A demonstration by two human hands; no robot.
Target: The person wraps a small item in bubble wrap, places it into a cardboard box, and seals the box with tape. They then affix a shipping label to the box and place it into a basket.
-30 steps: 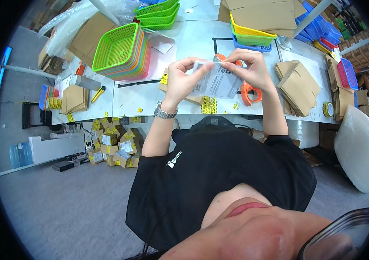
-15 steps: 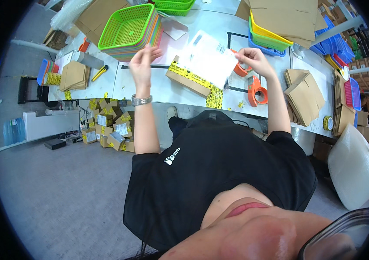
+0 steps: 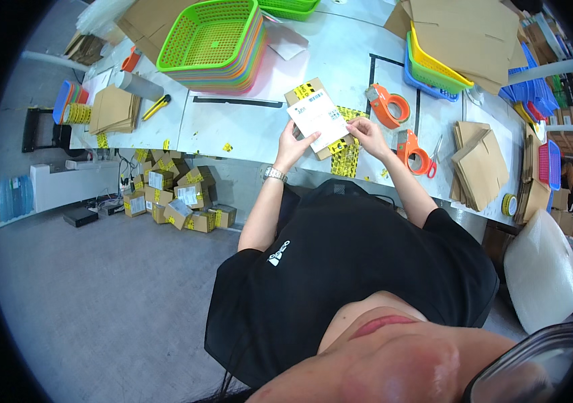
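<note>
The left hand (image 3: 291,148) is clamped on the near left edge of a white label (image 3: 316,121), thumb on top. The right hand (image 3: 367,136) has its fingertips pinched together on the label's right edge. The label lies over a brown box (image 3: 305,88) on the counter (image 3: 232,124), hiding much of it; whether the two touch all over, I cannot tell. Yellow tape (image 3: 345,162) shows on the counter just to the near right of the box. Farther right are two orange dispensers (image 3: 404,107), with red scissors (image 3: 432,169) beside the nearer one, then flat cartons (image 3: 481,164). To the far left stands a stack of baskets (image 3: 219,79); left of it lies a yellow cutter (image 3: 156,107).
</note>
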